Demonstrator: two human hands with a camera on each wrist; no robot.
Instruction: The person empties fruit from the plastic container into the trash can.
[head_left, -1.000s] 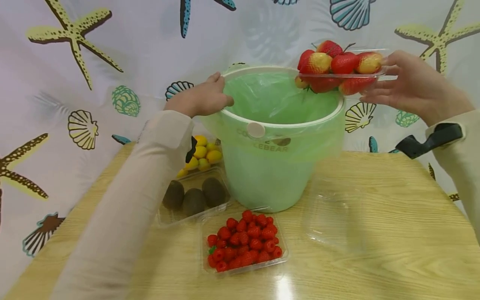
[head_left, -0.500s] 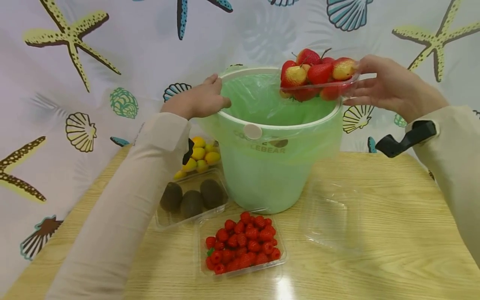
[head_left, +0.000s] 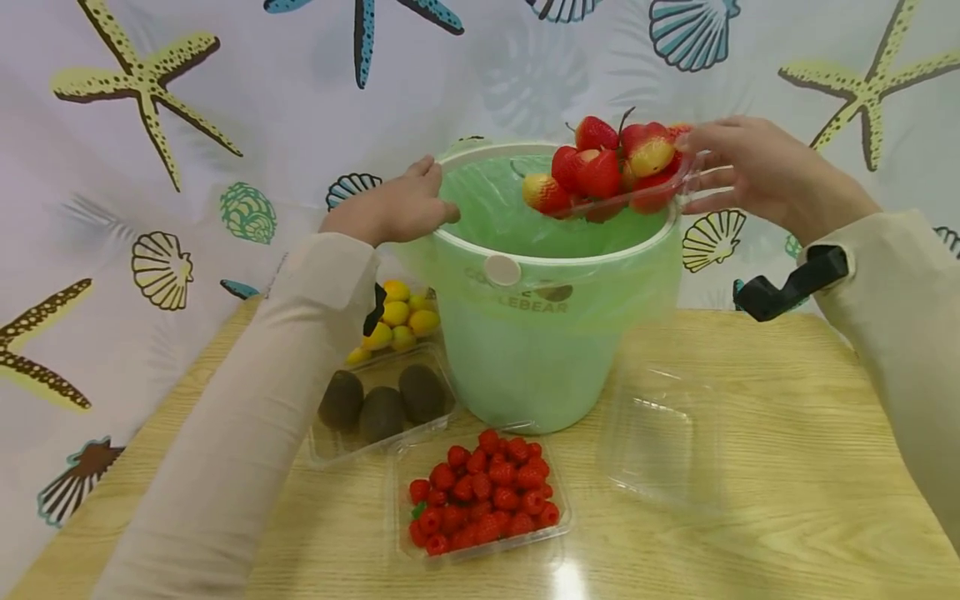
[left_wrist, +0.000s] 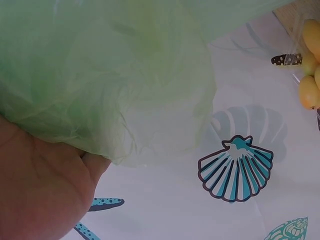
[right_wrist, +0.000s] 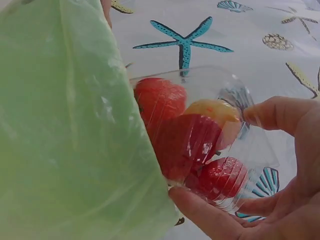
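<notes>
Hands: left [head_left: 393,204] on bucket [head_left: 525,367] | right [head_left: 757,171] holding strawberry tray [right_wrist: 212,74] | box [head_left: 495,547]: raspberries [head_left: 483,498]

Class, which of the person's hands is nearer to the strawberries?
Right. The right hand grips one end of the tray holding the strawberries; the left hand is farther away, at the opposite side of the bin.

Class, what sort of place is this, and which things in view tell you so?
Probably an indoor tabletop, perhaps staged: a wood-grain table stands before a starfish-and-seashell backdrop, with a lined green bucket on it. Nothing shows the wider room.
</notes>
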